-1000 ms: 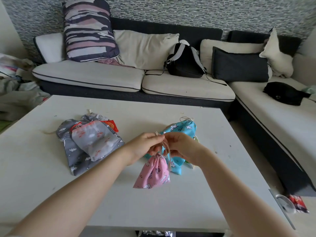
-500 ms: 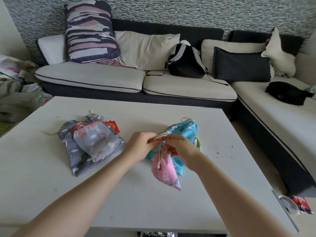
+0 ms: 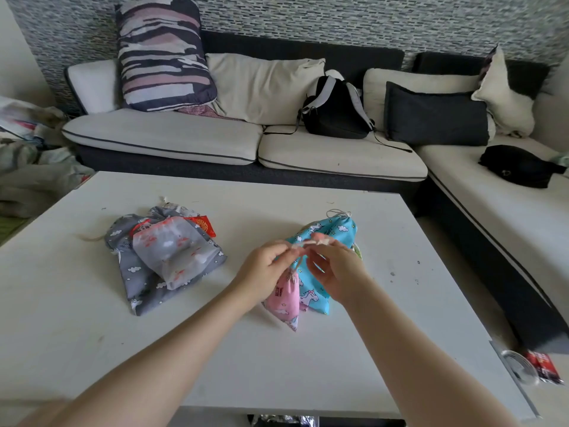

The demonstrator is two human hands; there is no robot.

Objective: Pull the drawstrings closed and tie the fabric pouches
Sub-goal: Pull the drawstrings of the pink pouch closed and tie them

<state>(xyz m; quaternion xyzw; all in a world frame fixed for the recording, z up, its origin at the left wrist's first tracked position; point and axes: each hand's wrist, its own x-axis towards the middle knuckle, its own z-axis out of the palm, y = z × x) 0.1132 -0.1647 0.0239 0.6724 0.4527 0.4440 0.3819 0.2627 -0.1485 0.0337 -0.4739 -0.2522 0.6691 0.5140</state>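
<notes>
We are holding the pink pouch point(image 3: 284, 298) above the near middle of the white table point(image 3: 308, 365), its gathered neck hanging from the drawstring point(image 3: 303, 244), which our left hand point(image 3: 264, 271) and right hand point(image 3: 334, 272) are each pinching between curled fingertips; the motion blur there hides whether a knot is forming. Just behind it the blue pouch point(image 3: 326, 238) is lying flat, and to the left the grey pouch point(image 3: 138, 272) is lying under a translucent pouch point(image 3: 172, 251), with the sofa point(image 3: 172, 137) running along the far side.
</notes>
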